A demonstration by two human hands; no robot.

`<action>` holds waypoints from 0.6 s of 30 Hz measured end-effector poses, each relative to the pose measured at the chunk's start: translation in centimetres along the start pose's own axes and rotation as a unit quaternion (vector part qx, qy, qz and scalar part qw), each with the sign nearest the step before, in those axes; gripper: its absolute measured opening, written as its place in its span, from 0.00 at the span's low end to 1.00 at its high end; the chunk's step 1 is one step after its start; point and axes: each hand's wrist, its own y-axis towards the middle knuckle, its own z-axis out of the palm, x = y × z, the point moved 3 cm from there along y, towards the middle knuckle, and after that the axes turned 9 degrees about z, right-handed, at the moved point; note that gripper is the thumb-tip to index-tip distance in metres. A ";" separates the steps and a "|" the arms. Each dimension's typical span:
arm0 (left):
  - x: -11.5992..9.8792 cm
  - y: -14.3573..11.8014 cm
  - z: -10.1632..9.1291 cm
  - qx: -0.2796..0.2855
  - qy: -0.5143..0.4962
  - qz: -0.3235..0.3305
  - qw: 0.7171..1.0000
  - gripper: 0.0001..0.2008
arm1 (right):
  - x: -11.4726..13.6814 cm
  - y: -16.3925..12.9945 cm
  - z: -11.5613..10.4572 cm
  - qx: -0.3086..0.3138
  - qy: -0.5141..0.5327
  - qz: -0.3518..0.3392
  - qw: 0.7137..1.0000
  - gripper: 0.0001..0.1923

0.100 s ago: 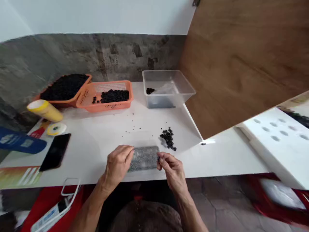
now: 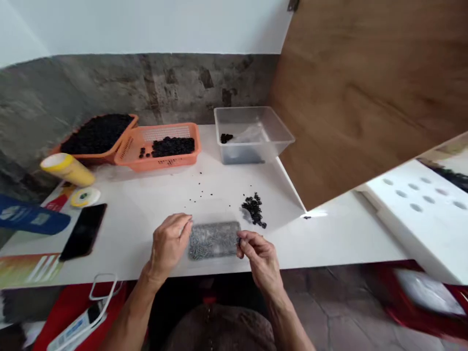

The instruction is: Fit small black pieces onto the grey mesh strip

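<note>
The worktop (image 2: 146, 214) under my hands is smooth, matt white. The small tray (image 2: 214, 240) at its near edge looks like clear glossy plastic. Both baskets (image 2: 161, 161) are orange perforated plastic, the tub (image 2: 256, 141) clear plastic, the phone (image 2: 84, 230) glossy black, the panel (image 2: 365, 87) matt wood.

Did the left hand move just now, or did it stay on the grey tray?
Yes. The left hand slid left, off the small grey tray, so more of the tray's left end shows; the black bits pile stays put.

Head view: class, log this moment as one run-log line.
left hand: at grey tray left end | right hand: pinching at tray's right edge | loose black pieces: beside tray on white table
</note>
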 end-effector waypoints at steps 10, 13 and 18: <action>-2.0 2.7 0.7 0.061 -0.067 0.026 0.996 0.11 | 0.8 -2.4 -0.5 -0.043 0.074 -0.010 0.996 0.06; -5.2 7.7 3.9 0.132 -0.092 0.081 0.984 0.12 | 0.8 -3.3 -0.9 -0.045 0.069 -0.014 0.996 0.07; -8.5 13.1 11.7 0.288 -0.107 0.110 0.945 0.06 | 0.4 -4.3 -2.6 -0.082 0.075 -0.016 0.994 0.07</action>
